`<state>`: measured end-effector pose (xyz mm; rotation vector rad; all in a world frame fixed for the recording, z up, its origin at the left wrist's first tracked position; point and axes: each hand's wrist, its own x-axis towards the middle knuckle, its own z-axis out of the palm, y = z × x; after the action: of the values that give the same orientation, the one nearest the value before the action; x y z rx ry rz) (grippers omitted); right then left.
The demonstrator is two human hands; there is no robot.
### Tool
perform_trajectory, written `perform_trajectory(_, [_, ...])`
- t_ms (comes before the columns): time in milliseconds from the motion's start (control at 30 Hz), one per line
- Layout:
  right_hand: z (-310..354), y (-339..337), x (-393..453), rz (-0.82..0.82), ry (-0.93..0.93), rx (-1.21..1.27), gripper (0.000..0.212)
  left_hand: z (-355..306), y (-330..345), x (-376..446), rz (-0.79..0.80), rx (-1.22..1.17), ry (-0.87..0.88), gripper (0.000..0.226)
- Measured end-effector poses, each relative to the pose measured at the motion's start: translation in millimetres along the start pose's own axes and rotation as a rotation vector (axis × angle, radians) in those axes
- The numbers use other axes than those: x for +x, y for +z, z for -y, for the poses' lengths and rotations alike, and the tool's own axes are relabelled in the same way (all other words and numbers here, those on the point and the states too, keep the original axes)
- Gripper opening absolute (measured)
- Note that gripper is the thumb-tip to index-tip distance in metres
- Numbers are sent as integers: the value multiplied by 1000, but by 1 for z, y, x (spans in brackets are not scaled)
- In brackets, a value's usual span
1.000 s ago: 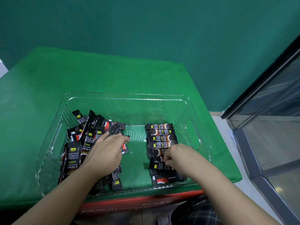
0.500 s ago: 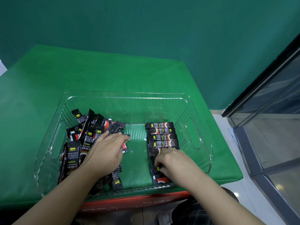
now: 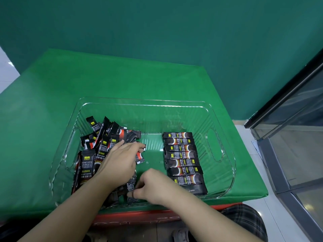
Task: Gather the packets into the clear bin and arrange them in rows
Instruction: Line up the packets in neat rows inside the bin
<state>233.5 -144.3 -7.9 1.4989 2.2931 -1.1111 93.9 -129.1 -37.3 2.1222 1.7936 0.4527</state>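
The clear bin (image 3: 225,173) stands on the green table (image 3: 122,79). A loose pile of black coffee packets (image 3: 103,138) fills its left side. Several packets lie flat in a neat row (image 3: 181,154) on its right side, running from far to near. My left hand (image 3: 118,161) rests on the pile, and its fingertips pinch a packet (image 3: 139,157) at the pile's right edge. At the near end of the pile my right hand (image 3: 153,186) has its fingers curled and pinches a packet (image 3: 130,186). My hands and forearms hide the pile's near part.
A bare strip of bin floor (image 3: 153,154) lies between the pile and the row. A red edge (image 3: 139,219) shows below the table's front. A glass door with a dark frame (image 3: 288,119) stands to the right, and a green wall rises behind.
My right hand left the near end of the row and moved left to the pile's near end, where it now pinches a packet. My left hand stayed on the pile.
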Motion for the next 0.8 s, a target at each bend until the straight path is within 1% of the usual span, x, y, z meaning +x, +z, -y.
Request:
perform_trajectory(167, [-4, -2, -1, -20, 47, 117, 24, 0, 0, 0, 2, 1, -4, 53])
perform_trajectory(233, [-15, -12, -8, -59, 41, 141, 21, -1, 0, 0, 2, 9, -10, 52])
perform_trajectory(333, [-35, -32, -20, -139, 56, 165, 4, 0, 1, 0, -6, 27, -15, 53])
perform_trajectory(400, [-49, -45, -28, -149, 72, 143, 8, 0, 2, 1, -1, 40, -15, 54])
perform_trajectory(567, [-66, -68, -42, -25, 126, -74, 9, 0, 2, 0, -5, 53, -7, 55])
perform_trajectory(700, [-67, -70, -41, 82, 218, -264, 19, -1, 2, 1, -1, 66, -6, 55])
perform_trajectory(800, [-66, -69, -40, 134, 296, -423, 20, -1, 2, 1, 2, 69, -8, 55])
